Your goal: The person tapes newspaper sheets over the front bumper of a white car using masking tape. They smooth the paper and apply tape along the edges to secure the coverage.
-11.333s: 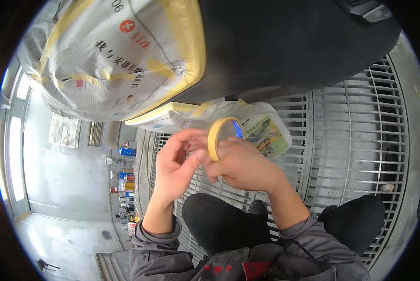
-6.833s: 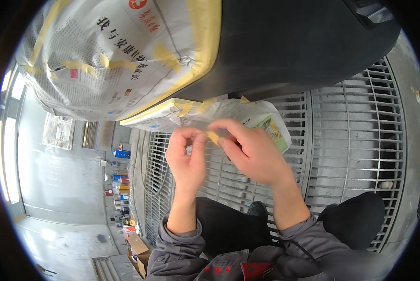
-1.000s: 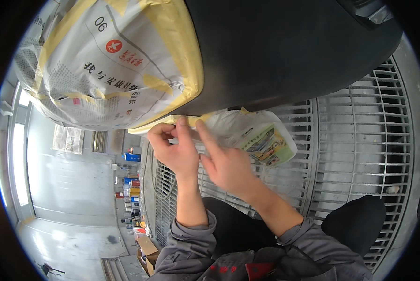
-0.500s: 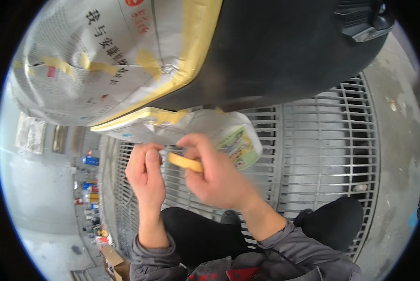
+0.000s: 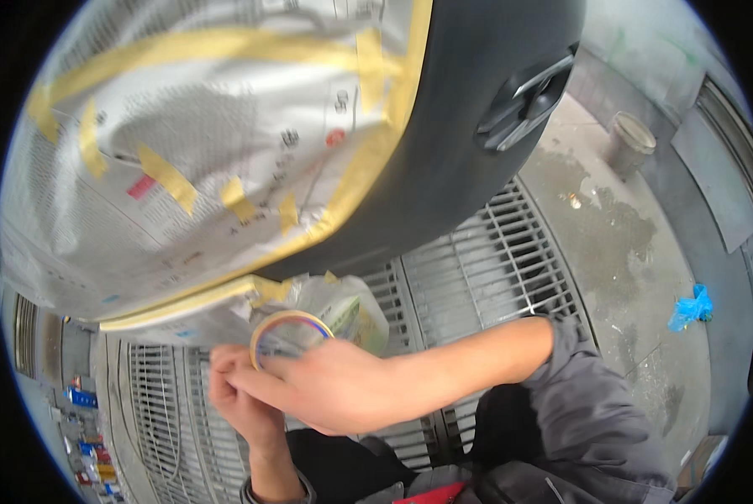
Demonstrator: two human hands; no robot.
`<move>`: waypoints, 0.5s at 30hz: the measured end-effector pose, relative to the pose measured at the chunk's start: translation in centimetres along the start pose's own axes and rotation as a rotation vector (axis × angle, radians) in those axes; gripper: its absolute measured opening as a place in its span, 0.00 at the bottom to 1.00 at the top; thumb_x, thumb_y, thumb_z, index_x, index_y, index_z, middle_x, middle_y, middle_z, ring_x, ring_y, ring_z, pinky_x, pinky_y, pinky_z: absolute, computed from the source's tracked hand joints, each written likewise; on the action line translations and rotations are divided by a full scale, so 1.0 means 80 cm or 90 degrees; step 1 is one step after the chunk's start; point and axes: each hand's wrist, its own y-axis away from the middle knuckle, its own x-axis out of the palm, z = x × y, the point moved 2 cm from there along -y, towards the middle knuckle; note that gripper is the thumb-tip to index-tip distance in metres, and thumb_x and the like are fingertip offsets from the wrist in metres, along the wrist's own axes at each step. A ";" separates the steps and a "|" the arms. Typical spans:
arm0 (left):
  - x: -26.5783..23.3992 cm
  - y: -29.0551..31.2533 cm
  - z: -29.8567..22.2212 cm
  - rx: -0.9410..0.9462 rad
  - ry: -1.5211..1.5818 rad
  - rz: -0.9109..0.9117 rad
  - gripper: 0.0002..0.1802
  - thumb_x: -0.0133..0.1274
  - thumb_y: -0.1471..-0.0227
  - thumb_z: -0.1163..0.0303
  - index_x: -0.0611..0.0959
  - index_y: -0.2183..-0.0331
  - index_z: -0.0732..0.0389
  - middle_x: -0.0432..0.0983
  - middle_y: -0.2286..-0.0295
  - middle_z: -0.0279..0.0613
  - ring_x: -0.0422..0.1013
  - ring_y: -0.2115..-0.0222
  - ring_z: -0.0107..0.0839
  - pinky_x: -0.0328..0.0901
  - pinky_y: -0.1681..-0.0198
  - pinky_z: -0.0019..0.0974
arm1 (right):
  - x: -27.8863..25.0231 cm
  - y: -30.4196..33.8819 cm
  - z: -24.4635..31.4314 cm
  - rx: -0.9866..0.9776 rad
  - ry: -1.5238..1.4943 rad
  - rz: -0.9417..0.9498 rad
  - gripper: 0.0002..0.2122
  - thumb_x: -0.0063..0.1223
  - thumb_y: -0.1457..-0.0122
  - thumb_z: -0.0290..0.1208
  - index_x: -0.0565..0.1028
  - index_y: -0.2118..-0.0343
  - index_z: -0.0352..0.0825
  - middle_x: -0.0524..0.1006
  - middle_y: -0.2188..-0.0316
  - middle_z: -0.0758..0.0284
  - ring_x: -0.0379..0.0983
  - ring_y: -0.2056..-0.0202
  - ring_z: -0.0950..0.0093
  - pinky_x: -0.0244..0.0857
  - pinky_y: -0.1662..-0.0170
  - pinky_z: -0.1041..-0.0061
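Roll of yellow tape (image 5: 290, 336) held up just below the lower edge of the dark car panel (image 5: 469, 126), close to the yellow strip on that edge. Right hand (image 5: 330, 388) closed around the lower side of the roll, fingers pointing left, forearm coming in from the right under the panel. Left hand (image 5: 240, 403) just below and left of the roll, partly hidden behind the right hand; fingers curled near the roll, but cannot tell if touching the roll or pinching a tape end. Newspaper (image 5: 183, 160) covering the left part of the panel, fixed with yellow tape strips (image 5: 166, 176) along the border and across the sheet. Clear plastic bag (image 5: 343, 307) hanging under the panel, directly behind the roll. Black door handle (image 5: 523, 101) on the right part of the panel. Metal floor grating (image 5: 477, 260) below the panel. Grey bucket (image 5: 629, 139) and blue scrap (image 5: 689, 307) on the concrete, well to the right of the panel.
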 end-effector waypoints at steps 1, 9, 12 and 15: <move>0.008 0.003 0.002 -0.016 0.041 0.018 0.06 0.54 0.36 0.79 0.79 0.68 0.64 0.73 0.66 0.36 0.68 0.65 0.26 0.64 0.59 0.30 | -0.001 0.017 -0.006 -0.023 0.024 0.041 0.23 0.60 0.44 0.23 0.68 0.44 0.37 0.78 0.70 0.62 0.79 0.75 0.57 0.70 0.76 0.58; 0.060 0.061 0.040 -0.157 0.049 0.374 0.02 0.57 0.33 0.78 0.83 0.60 0.66 0.75 0.63 0.35 0.72 0.64 0.22 0.69 0.58 0.29 | 0.040 0.158 -0.044 0.059 -0.098 0.065 0.12 0.56 0.35 0.27 0.73 0.50 0.41 0.78 0.74 0.63 0.79 0.74 0.55 0.72 0.72 0.56; 0.058 0.065 0.063 -0.274 0.142 0.344 0.03 0.58 0.33 0.77 0.83 0.59 0.65 0.78 0.63 0.35 0.74 0.64 0.22 0.70 0.58 0.29 | 0.046 0.162 -0.049 0.109 -0.159 0.048 0.11 0.54 0.34 0.28 0.74 0.49 0.44 0.78 0.76 0.63 0.79 0.74 0.57 0.71 0.71 0.56; 0.062 0.072 0.055 -0.367 0.176 0.318 0.05 0.60 0.33 0.76 0.83 0.57 0.65 0.82 0.63 0.35 0.75 0.64 0.22 0.72 0.57 0.29 | 0.041 0.161 -0.053 0.147 -0.189 0.056 0.11 0.54 0.33 0.29 0.75 0.49 0.45 0.77 0.78 0.63 0.78 0.75 0.58 0.70 0.71 0.56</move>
